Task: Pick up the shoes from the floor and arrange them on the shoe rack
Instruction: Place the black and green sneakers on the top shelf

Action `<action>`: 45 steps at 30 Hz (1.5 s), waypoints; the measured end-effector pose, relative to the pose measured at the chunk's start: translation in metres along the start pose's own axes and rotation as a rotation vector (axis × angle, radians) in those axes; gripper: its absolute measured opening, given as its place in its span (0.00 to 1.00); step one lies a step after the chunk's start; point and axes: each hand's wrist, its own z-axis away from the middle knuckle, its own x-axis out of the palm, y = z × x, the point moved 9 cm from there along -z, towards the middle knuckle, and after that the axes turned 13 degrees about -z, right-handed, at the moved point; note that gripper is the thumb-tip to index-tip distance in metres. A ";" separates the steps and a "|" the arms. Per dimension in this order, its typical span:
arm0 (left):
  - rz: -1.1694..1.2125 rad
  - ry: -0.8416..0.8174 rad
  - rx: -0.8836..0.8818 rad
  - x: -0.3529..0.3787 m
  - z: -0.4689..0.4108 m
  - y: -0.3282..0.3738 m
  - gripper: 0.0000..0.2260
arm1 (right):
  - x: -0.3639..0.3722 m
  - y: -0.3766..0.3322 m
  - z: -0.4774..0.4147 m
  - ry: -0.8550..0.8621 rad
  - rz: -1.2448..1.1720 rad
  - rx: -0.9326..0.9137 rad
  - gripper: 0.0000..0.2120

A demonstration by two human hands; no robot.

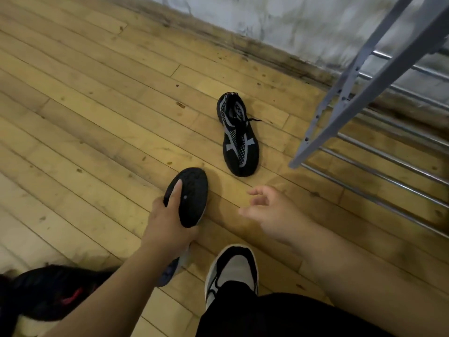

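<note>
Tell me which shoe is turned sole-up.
The black shoe gripped by the left hand; the black-and-grey laced shoe beyond it sits upright, untouched.

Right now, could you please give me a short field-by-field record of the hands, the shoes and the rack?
left hand: grips held shoe, black sole facing up
right hand: empty, fingers loosely curled, above the wooden floor
floor shoe: black and grey, upright, laces loose, just left of the rack
shoe rack: grey frame, metal bars, no shoes on the visible part
</note>
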 end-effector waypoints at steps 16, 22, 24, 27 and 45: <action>0.814 -0.192 0.422 -0.050 0.039 0.100 0.22 | -0.029 -0.032 0.018 -0.029 -0.274 -0.248 0.40; 1.089 -0.061 0.106 -0.049 0.034 0.073 0.17 | 0.009 -0.020 0.024 -0.093 -0.139 -0.218 0.29; 1.269 0.002 -0.049 -0.051 0.028 0.053 0.17 | 0.036 -0.017 0.026 -0.183 -0.153 -0.141 0.30; 1.453 0.035 -0.148 -0.069 0.032 0.030 0.20 | 0.064 -0.038 0.027 -0.300 -0.120 -0.149 0.34; 1.398 0.073 0.050 -0.179 0.202 -0.121 0.28 | 0.202 -0.181 0.207 -0.473 0.458 -0.170 0.20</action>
